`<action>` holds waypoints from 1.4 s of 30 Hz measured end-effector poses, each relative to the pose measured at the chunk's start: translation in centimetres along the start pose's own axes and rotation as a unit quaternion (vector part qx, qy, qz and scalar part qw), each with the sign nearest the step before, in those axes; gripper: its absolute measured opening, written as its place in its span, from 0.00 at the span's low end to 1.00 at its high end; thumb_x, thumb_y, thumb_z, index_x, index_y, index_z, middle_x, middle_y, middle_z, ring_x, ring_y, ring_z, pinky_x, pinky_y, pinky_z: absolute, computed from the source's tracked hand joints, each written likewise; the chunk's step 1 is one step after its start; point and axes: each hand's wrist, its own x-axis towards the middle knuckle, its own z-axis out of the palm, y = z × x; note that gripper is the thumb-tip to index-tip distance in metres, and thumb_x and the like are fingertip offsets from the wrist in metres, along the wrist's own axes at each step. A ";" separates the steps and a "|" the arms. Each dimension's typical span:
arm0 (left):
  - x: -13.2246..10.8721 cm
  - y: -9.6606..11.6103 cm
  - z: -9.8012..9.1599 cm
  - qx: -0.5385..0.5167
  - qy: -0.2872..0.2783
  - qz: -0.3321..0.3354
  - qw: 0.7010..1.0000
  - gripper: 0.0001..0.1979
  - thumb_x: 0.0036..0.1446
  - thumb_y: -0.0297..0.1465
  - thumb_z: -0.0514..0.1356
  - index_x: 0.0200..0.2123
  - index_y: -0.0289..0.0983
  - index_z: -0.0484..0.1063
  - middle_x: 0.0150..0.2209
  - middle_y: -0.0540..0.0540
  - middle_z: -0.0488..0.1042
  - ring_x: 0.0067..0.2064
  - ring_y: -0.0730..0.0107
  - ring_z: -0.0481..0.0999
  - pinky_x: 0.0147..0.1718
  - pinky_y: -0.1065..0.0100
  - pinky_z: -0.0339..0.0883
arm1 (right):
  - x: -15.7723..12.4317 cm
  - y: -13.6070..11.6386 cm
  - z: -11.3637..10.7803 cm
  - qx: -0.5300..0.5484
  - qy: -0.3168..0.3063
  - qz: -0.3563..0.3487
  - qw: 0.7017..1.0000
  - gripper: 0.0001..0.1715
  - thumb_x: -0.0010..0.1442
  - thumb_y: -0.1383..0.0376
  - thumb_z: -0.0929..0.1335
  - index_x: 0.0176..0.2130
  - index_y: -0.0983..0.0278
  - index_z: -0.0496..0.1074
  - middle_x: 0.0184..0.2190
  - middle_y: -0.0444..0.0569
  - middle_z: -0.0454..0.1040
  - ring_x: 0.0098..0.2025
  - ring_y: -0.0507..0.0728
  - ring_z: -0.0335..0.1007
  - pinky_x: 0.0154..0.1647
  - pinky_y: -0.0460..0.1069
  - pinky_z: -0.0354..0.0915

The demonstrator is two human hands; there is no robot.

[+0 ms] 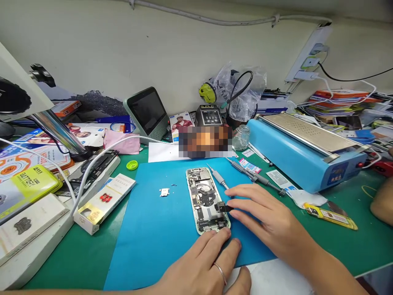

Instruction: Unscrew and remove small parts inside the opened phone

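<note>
from my remote seat i see the phone (204, 188) opened up just right of the frame's center, its inner parts showing, lying lengthwise up the blue mat (147, 233).

my left hand (204, 262), at the bottom center, is loosely bent and not closed around anything; its fingertips touch the phone's lower end, and a ring (220, 273) circles one finger. my right hand (270, 217), coming in from the lower right, grips a small black part (221, 207) at its fingertips, over the phone's right edge. i cannot tell whether the part touches the phone.

just right of the phone's upper half i see a gray screwdriver (218, 178), with a darker driver (264, 181) farther right. left of the phone, a metal plate (165, 192) lies flat on the mat. a green cap (132, 165) sits near the mat's upper left corner, and a white box (106, 203) lies left of the mat.

toward the upper right stands a blue machine (285, 157), with a glass jar (241, 138) beside its left end. a screen (147, 110) leans back at upper center-left. at the right edge i see part of another person's limb (382, 205).
</note>
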 end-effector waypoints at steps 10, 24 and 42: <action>-0.2 0.3 0.0 -0.013 -0.012 -0.012 1.000 0.05 0.72 0.28 0.58 0.46 0.37 0.74 0.50 0.41 0.80 0.55 0.55 0.79 0.57 0.57 0.73 | -0.1 0.1 0.2 -0.012 0.001 -0.009 1.000 0.08 0.69 0.71 0.68 0.43 0.65 0.79 0.46 0.54 0.83 0.50 0.59 0.80 0.51 0.54 0.78; 0.8 -0.3 -0.5 -0.118 -0.003 -0.033 0.993 0.13 0.77 0.28 0.49 0.45 0.35 0.74 0.42 0.45 0.80 0.43 0.63 0.77 0.47 0.66 0.71 | -0.2 0.0 0.1 0.027 -0.009 -0.005 1.000 0.06 0.68 0.71 0.70 0.44 0.64 0.78 0.43 0.52 0.83 0.49 0.57 0.79 0.51 0.52 0.77; 1.6 -1.0 -3.3 -0.478 0.042 -0.383 0.789 0.11 0.74 0.34 0.58 0.56 0.47 0.74 0.46 0.51 0.80 0.46 0.71 0.78 0.48 0.73 0.70 | -0.5 -6.3 0.3 0.074 0.143 0.131 0.978 0.07 0.68 0.69 0.71 0.46 0.59 0.78 0.43 0.49 0.83 0.45 0.56 0.81 0.47 0.47 0.77</action>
